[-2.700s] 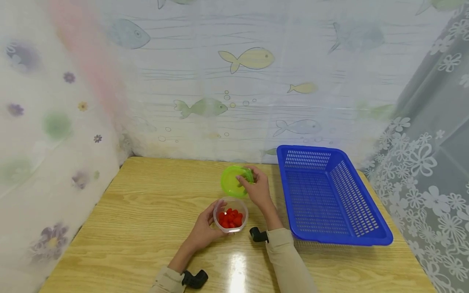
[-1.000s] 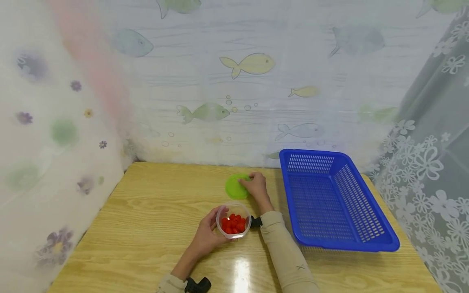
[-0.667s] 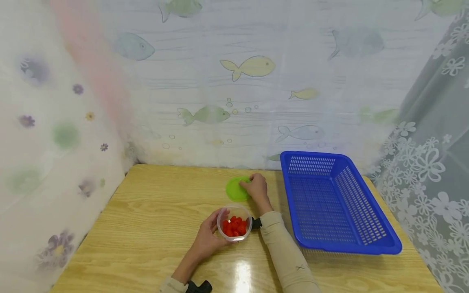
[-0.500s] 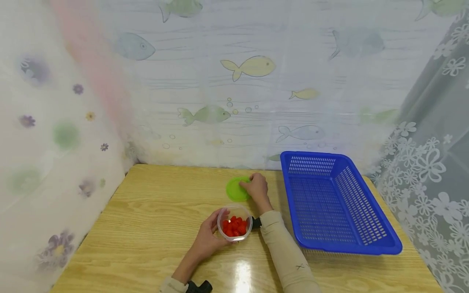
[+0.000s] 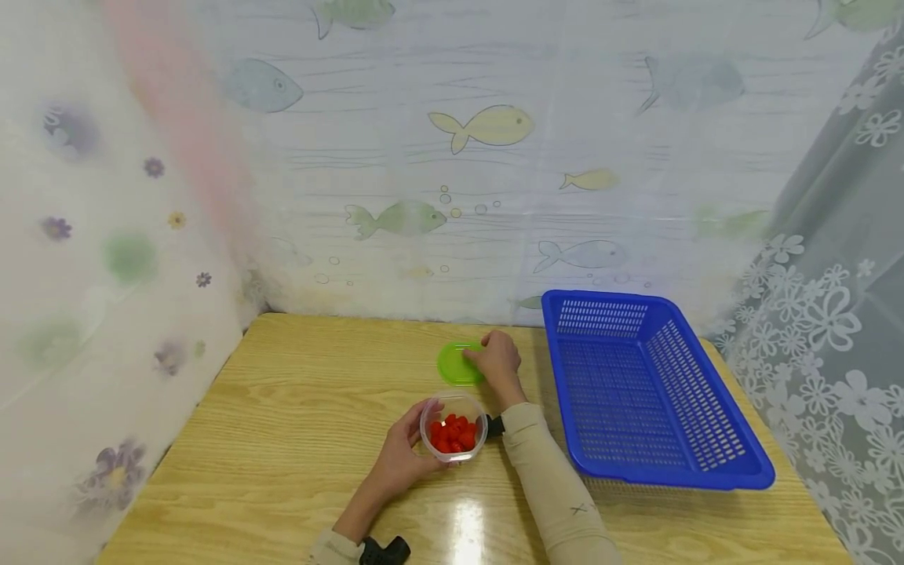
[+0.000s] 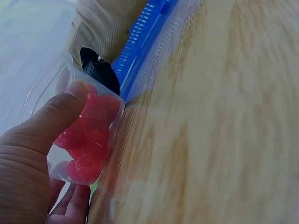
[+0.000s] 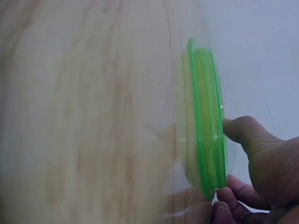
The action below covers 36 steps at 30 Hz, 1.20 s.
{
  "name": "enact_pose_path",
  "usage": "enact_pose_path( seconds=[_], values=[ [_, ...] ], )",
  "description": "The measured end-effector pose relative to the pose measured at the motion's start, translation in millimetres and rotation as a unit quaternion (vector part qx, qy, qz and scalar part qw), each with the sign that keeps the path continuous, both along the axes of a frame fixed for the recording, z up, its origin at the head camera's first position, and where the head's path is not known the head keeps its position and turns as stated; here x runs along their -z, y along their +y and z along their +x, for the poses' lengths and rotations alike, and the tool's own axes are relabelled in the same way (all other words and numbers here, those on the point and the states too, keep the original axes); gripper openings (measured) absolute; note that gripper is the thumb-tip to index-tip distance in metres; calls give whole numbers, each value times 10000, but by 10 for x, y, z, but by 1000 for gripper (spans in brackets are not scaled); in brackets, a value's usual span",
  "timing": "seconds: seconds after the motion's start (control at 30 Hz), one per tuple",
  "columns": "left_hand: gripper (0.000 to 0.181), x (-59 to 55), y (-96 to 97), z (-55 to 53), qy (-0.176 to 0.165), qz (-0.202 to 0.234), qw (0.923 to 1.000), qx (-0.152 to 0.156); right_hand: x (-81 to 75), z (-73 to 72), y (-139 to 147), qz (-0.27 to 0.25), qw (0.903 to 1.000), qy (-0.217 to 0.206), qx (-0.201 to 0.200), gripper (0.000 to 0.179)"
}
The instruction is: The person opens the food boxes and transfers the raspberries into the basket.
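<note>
A clear plastic container (image 5: 454, 399) holds several small red lumps (image 6: 96, 126) with a bumpy, glossy surface. My left hand (image 5: 406, 451) grips it from the left: the thumb lies along the near wall in the left wrist view, and the fingers pass behind and under it. Beyond the container, a round green lid (image 5: 455, 365) lies flat, close on the wooden table. My right hand (image 5: 498, 362) holds the lid by its right edge. In the right wrist view the thumb presses its top face, while curled fingers (image 7: 233, 200) meet the rim by a small tab.
A large blue slotted basket (image 5: 621, 392) stands on the right side of the wooden table (image 5: 297, 408), close to the right forearm. Fish-patterned curtain (image 5: 395, 141) hangs behind the table's back edge. Black wrist devices (image 5: 384, 551) sit at both cuffs.
The right hand has lowered the lid from a tilted position above the table to flat behind the container. Over the last second both hands stay nearly still; the view shifts slightly.
</note>
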<state>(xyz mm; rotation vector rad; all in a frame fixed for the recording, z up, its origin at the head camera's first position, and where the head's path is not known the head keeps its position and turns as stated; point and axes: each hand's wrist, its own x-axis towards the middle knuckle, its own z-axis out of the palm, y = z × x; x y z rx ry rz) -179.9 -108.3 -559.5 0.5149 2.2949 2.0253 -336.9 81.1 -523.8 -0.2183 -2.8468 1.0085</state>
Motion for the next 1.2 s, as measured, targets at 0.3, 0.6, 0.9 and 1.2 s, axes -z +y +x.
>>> enact_pose_path(
  seconds=[0.3,0.6,0.9,1.2],
  values=[
    [97,-8,21,3,-71,-7,10000,29,-45,84,79,-435,9989,162,27,44],
    [96,-6,8,7,-50,-72,10000,9,-181,263,57,-1198,9907,280,-577,38],
    [95,4,-3,-6,-24,-70,10000,18,-361,421,20,-1525,9762,683,-1384,27],
    [96,4,-4,-9,53,-27,10000,54,-538,703,-51,-1646,9632,996,-1877,22]
  ],
)
